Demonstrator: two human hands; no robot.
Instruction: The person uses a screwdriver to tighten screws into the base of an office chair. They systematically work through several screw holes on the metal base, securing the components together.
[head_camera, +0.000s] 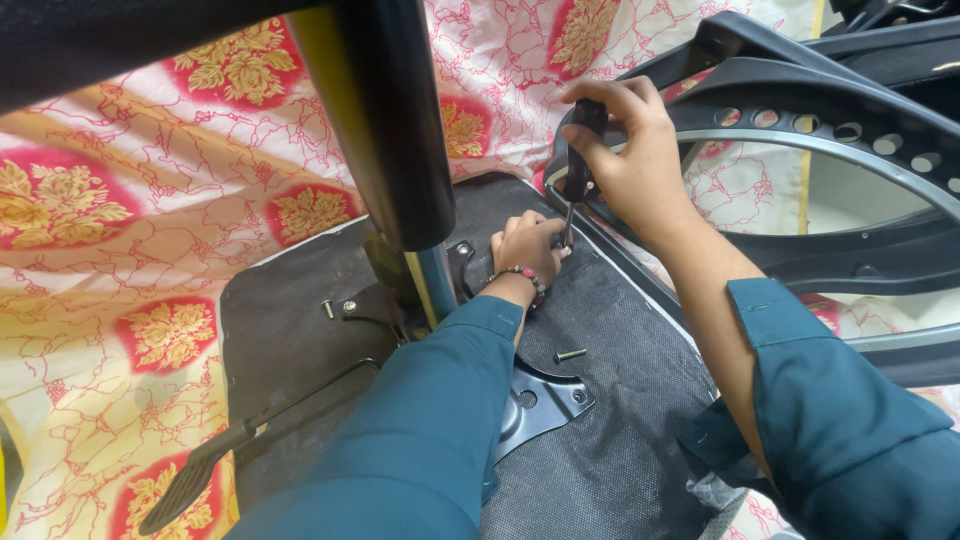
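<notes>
Two teal sleeves (430, 430) were seen nearest the camera, reaching forward over an upturned chair seat (620, 440) covered in black textured fabric. No packages, labels or signs were to be made out. A loose bolt (570, 354) lay on the fabric between the two forearms, just above a black metal bracket plate (540, 400) fixed near the seat's middle. A black lever (250, 430) with a ribbed paddle end ran toward the seat's near left corner.

Farther on, the left hand (528, 245), a beaded bracelet (524, 277) at its wrist, was pressed down on the seat near its far edge, fingers curled close around the spot where the tool tip met the mechanism; what lay under them could not be told. The right hand (625, 150) was closed tightly around the dark handle of a screwdriver (577, 175), held upright, its shaft pointing down just beside the left fingertips.

A black and yellow column (385, 120) rose from the seat's centre. Beyond, a black chair frame (830, 130) with a row of round holes lay at the right. Everything was carried by a cream cloth (130, 220) patterned with red and gold flowers.
</notes>
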